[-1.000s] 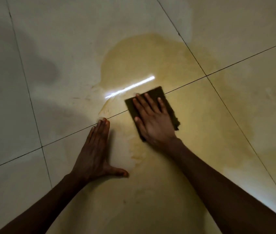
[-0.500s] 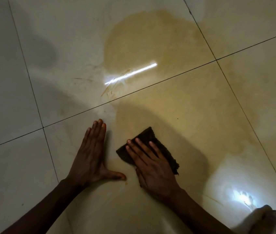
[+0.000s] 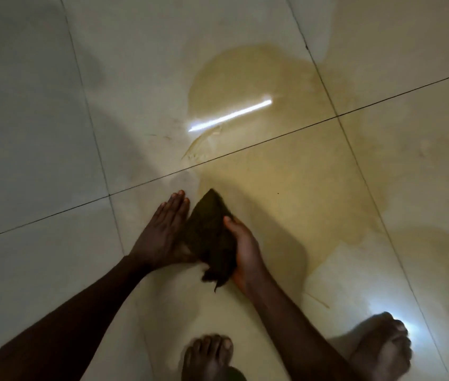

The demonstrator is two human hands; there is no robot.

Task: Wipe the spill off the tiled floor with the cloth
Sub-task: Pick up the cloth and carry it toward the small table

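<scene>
A dark brown cloth is bunched up off the floor between my two hands. My right hand grips it from the right, thumb on top and fingers curled underneath. My left hand lies flat on the tiles with straight fingers, its edge against the cloth's left side. A yellowish spill spreads over the pale tiled floor, from a rounded pool at the upper middle down across the grout lines to the right of the hands.
Two bare feet stand at the bottom edge, one in the middle and one at the right. A bright strip of reflected light lies on the spill. Dark grout lines cross the floor.
My right hand drew the cloth toward me from the far grout line, then turned and gathered it up off the floor. My left hand stayed flat. The view tipped down and my feet came in.
</scene>
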